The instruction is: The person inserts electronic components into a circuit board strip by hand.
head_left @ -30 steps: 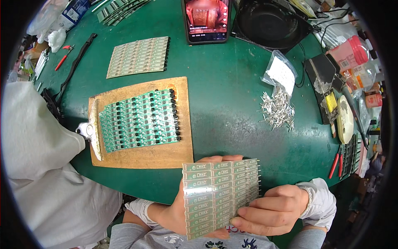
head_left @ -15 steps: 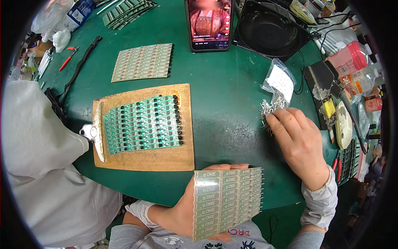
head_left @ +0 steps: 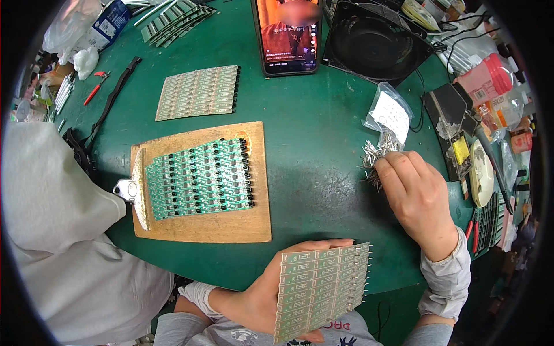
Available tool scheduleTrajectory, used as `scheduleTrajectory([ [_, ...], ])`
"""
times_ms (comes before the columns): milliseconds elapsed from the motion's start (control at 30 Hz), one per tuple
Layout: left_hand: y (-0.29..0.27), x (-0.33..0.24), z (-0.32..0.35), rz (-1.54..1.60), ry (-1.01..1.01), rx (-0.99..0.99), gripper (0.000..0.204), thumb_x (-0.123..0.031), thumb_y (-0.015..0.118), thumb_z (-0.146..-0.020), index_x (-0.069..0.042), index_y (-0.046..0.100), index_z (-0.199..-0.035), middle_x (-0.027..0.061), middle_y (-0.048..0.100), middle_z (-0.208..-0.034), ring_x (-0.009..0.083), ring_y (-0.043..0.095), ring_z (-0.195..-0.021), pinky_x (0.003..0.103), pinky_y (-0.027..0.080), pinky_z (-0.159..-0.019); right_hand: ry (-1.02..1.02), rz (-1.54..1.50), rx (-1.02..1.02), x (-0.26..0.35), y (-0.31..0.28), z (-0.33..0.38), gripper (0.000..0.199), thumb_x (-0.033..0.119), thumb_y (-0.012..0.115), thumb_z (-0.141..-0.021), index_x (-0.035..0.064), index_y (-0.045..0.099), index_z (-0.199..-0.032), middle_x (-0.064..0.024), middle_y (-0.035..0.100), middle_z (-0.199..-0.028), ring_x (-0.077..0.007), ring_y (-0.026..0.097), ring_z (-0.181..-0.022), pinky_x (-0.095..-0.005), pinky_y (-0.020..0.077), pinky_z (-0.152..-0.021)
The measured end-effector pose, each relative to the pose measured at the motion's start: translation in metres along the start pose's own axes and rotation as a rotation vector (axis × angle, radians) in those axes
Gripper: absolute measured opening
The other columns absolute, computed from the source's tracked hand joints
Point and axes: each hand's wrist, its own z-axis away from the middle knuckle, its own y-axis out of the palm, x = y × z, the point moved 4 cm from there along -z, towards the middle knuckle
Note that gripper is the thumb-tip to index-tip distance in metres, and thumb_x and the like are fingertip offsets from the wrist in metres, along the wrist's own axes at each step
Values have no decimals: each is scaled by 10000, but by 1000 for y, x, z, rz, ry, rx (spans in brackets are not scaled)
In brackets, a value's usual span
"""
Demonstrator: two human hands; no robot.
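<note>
In the head view, the person's left hand (head_left: 257,303) holds a rectangular grey-green circuit-board panel (head_left: 320,291), printed with rows of small pale outlines, in front of the body at the near edge of the green table (head_left: 323,155). That grip is closed around the panel from behind and from its left side, with fingertips showing past the upper edge and another below the lower one; thin silver pins stick out along the panel's right edge. The right hand (head_left: 418,193) is well apart from it, farther forward, its bent fingertips down at a loose heap of slim silver metal pins (head_left: 371,154). The fingers cover the spot, so there is no telling whether this grip has closed on a pin. Just beyond the heap lies a clear plastic bag with a white label (head_left: 389,112). To the left, a brown wooden clipboard (head_left: 231,230) with a silver metal clip (head_left: 138,193) carries a bright green panel fitted with black components (head_left: 199,179). Beyond that lies a second grey-green panel edged with black parts (head_left: 196,92), and farther back stands a black smartphone with a lit screen (head_left: 288,40).
</note>
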Motion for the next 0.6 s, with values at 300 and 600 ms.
scheduleTrajectory([
  [300, -5, -5, -4, -72, -102, 70, 1134, -157, 956, -610, -239, 249, -1493, 273, 292, -1517, 406, 297, -1433, 605, 368, -1107, 126, -310, -190, -1, -16, 4, 297, -129, 700, -643, -28, 619, -910, -119, 626, -892, -274, 637, -754, -350, 519, -635],
  [600, 6, -4, -9, -3, -72, 12, 1108, -145, 968, -577, -272, 323, -1469, 260, 319, -1516, 419, 316, -1424, 621, 375, -1103, 243, -367, -232, -5, -16, 8, 275, -74, 712, -640, -11, 682, -906, -93, 624, -869, -256, 621, -720, -337, 506, -612],
])
